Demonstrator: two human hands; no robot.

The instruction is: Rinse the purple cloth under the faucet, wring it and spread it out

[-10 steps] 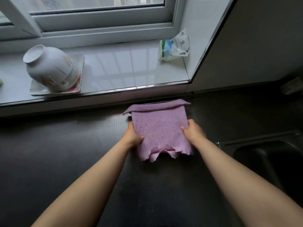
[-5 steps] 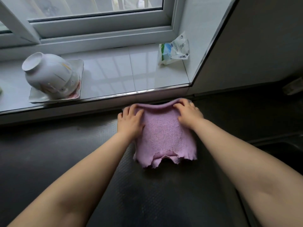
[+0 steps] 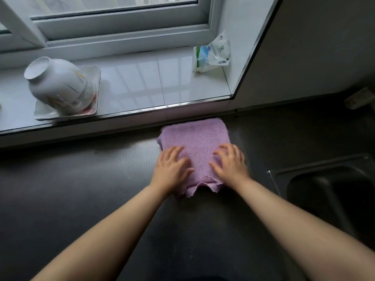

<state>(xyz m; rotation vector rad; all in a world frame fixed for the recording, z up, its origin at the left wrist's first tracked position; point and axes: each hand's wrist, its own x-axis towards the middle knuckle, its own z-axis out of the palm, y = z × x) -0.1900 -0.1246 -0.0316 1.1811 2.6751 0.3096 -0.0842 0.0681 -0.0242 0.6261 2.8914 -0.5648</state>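
The purple cloth (image 3: 195,142) lies flat on the dark counter (image 3: 81,189), its far edge against the base of the window sill and its near edge ragged. My left hand (image 3: 171,170) rests palm down on the cloth's near left part, fingers spread. My right hand (image 3: 230,164) lies flat on the near right part, fingers apart too. Neither hand grips the cloth. No faucet is in view.
A dark sink basin (image 3: 328,191) is set into the counter at the right. On the white sill (image 3: 142,84) an upturned white bowl (image 3: 58,86) sits on a small tray (image 3: 44,113), and a plastic packet (image 3: 212,52) leans in the far right corner.
The folded far flap of the cloth has been laid out flat. Both hands went to the far edge, then slid back toward me and now rest flat on the cloth.
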